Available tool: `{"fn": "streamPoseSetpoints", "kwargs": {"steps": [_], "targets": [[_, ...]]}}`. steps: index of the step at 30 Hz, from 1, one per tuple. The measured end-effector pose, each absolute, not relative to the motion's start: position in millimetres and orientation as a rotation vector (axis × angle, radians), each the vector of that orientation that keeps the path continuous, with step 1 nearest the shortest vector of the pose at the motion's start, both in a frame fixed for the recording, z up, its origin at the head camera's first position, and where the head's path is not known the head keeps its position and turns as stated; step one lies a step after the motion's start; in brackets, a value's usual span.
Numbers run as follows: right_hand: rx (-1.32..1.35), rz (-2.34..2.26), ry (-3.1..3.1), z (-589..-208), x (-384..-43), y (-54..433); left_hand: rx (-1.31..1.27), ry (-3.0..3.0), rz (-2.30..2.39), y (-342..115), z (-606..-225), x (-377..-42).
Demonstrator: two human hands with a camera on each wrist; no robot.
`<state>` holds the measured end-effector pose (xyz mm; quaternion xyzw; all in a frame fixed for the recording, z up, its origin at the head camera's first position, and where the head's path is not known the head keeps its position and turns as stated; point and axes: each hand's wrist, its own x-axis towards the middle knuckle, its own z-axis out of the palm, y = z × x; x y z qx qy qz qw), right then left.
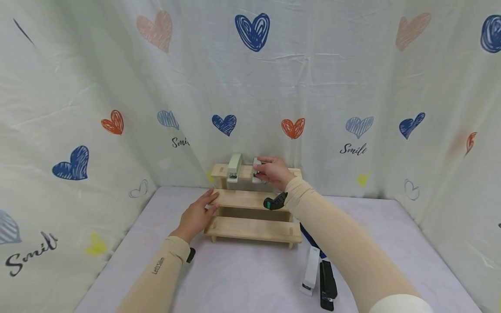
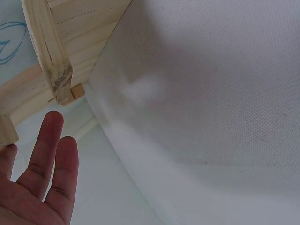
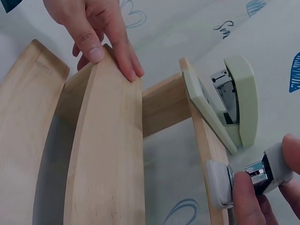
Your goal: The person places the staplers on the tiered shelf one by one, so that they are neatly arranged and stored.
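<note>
A three-tier wooden shelf (image 1: 250,228) stands on the table. My left hand (image 1: 197,215) rests on the left end of its middle board, fingers fairly straight; in the right wrist view its thumb and fingers touch that board (image 3: 108,140). My right hand (image 1: 274,171) holds a light grey stapler (image 1: 256,169) at the top board, gripping the upper arm. The right wrist view shows this grey stapler's base (image 3: 218,183) against the board, its jaws spread apart. Beside it on the top board sits a pale green stapler (image 1: 234,167), also spread.
On the table to the right lie a white stapler (image 1: 311,270) and a black stapler (image 1: 328,284). A dark blue item (image 1: 311,237) is partly hidden behind my right forearm. A curtain (image 1: 250,87) printed with hearts hangs close behind the shelf.
</note>
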<state>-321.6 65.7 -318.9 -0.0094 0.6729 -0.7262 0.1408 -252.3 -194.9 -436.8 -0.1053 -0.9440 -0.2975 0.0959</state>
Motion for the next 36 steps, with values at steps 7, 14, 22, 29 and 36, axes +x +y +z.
{"fn": "streamPoseSetpoints", "kwargs": {"steps": [7,14,22,29,36], "targets": [[-0.042,-2.052,1.94,-320,-320,75,-0.323,-2.807,-0.884,-193,-439,-254],[-0.287,-1.821,2.068,-314,-297,129,-0.31,-2.812,-0.879,-193,-436,-251],[-0.386,-1.587,2.216,-340,-245,249,-0.311,-2.8,-0.889,-194,-436,-251],[-0.228,-1.506,2.294,-386,-189,334,-0.323,-2.783,-0.903,-195,-436,-250],[-0.041,-1.342,2.382,-421,-156,367,-0.327,-2.786,-0.908,-194,-438,-252]]}}
